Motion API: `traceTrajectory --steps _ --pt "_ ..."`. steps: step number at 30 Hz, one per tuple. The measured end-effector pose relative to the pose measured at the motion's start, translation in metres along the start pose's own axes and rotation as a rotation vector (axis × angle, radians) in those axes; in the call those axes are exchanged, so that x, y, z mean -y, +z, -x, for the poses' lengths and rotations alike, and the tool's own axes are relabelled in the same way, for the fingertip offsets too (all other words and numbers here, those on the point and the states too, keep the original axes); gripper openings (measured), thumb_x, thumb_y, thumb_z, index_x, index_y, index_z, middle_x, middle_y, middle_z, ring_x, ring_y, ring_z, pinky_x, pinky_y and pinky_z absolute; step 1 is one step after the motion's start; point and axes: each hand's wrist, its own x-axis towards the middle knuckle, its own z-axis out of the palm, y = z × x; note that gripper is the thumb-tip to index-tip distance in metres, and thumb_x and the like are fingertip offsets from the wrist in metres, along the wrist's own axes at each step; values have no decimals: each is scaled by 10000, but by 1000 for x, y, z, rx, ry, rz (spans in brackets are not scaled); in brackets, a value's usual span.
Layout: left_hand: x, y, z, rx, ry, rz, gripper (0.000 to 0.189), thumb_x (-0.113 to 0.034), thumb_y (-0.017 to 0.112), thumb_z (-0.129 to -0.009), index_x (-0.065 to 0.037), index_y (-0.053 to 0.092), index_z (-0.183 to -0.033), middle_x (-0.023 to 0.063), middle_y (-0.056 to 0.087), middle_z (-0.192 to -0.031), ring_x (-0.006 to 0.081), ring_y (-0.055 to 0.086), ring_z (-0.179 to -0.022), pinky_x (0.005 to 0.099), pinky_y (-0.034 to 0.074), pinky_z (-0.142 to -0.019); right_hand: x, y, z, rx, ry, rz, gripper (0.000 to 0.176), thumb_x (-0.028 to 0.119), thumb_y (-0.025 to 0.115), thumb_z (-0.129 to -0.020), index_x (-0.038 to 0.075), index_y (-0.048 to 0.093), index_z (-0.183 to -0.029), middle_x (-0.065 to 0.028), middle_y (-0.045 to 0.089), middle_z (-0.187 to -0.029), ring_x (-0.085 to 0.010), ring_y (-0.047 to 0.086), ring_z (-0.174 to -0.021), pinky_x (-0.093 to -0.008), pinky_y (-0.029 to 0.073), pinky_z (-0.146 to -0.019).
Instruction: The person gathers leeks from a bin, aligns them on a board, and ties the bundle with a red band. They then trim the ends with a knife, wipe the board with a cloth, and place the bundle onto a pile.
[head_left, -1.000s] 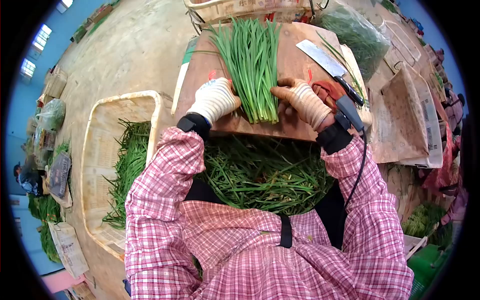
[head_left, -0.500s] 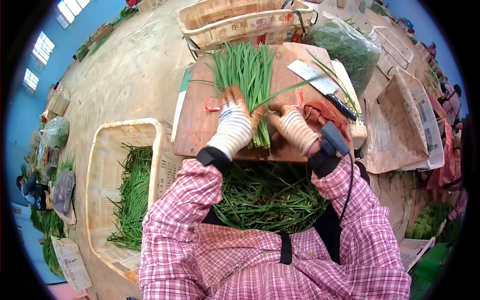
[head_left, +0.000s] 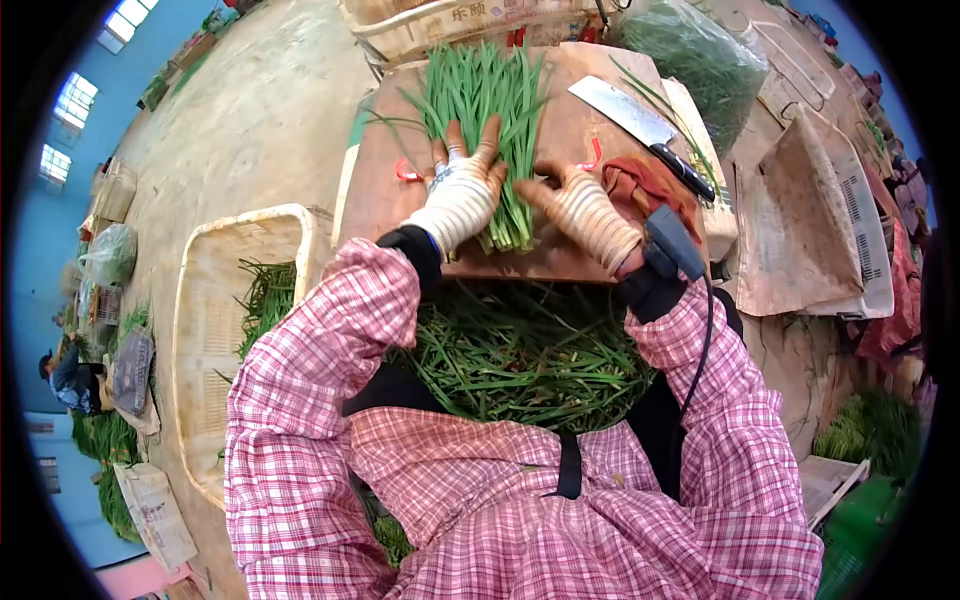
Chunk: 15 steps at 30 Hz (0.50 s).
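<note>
A bunch of long green garlic chives [head_left: 480,95] lies on a wooden board [head_left: 390,200], cut ends toward me. My left hand [head_left: 458,195], in a striped glove with bare fingertips, rests on the bunch with its fingers spread. Just right of the stems is my right hand [head_left: 580,205], gloved the same way, thumb and fingers apart and nothing in them. Red strip ends [head_left: 407,170] show on both sides of the bunch; whether they join beneath it is hidden. A cleaver [head_left: 625,112] with a black handle lies at the board's right, near a reddish-brown cloth [head_left: 648,190].
A crate [head_left: 245,215] with greens stands at my left. Loose leaves [head_left: 530,350] lie below the board. Beyond it are another crate [head_left: 470,25] and a clear bag of greens [head_left: 690,60]. A sheet-lined crate [head_left: 810,220] stands right. A person [head_left: 72,380] is far left.
My left hand has spread its fingers across the chives. My right hand has opened slightly beside the stems. The whole view has shifted, so the board sits higher.
</note>
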Motion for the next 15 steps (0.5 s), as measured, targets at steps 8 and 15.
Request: traceTrajectory --steps 8,15 --pt "3 9 1 117 -12 -191 607 -516 394 -1018 -270 306 -1566 229 144 -1637 464 129 -1502 670 125 -1152 0 15 4 -34 -71 176 624 349 707 -843 -77 568 -1278 -298 672 -1095 -381 672 -1018 -409 528 -859" --pt "-9 -27 9 157 58 -120 665 -481 425 -1014 -145 267 -1566 249 173 -1622 519 243 -1440 661 243 -1124 8 6 12 20 -70 48 395 190 658 -921 -35 596 -1240 -132 691 -1018 -182 655 -863 -321 530 -741"
